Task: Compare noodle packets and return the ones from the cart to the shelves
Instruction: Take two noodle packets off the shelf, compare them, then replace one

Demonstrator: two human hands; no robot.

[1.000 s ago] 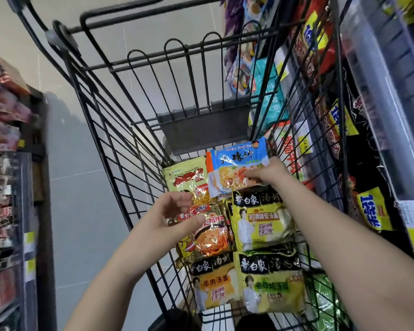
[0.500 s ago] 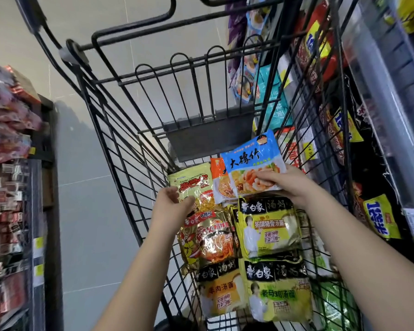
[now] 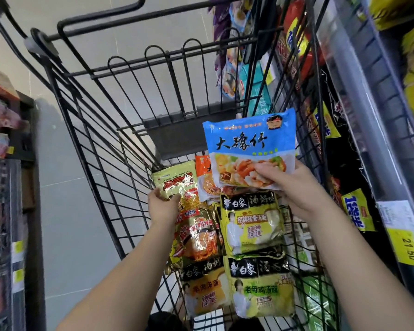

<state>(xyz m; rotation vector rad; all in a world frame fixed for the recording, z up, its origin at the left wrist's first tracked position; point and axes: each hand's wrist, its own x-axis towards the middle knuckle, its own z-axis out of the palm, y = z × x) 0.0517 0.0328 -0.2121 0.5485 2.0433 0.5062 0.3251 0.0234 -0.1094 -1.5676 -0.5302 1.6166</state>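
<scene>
Black wire forms the shopping cart [image 3: 184,134], seen from above with a grey flap on its far wall. Noodle packets lie on its floor in two rough rows. On the left side are a pale green packet [image 3: 175,180] printed "Crispy commander", a gold and red packet [image 3: 196,237] nearer the person, and a yellow-orange packet with a black band [image 3: 204,290] nearest. An orange packet [image 3: 204,177] lies just beside the pale green one, partly covered. On the right side are two yellow-green packets with black bands, one [image 3: 251,223] farther and one [image 3: 261,290] closer, touching end to end.

A blue noodle packet [image 3: 246,144] is held upright above the far end of the pile, clear of the packets below. The right hand [image 3: 294,187] pinches its lower right corner, thumb on the front over the printed food. The left hand [image 3: 161,206] reaches down inside the cart, fingers curled round the near edge of the pale green packet. The two hands are well apart.

Grey floor tiles [image 3: 77,211] show through the wires. Shelving on the right [image 3: 359,115] stands close against the cart, packed with dark, red and yellow packets, with a yellow price tag [image 3: 409,247] reading 21.50. A shelf unit on the left [image 3: 0,163] holds blurred red and pink packets.
</scene>
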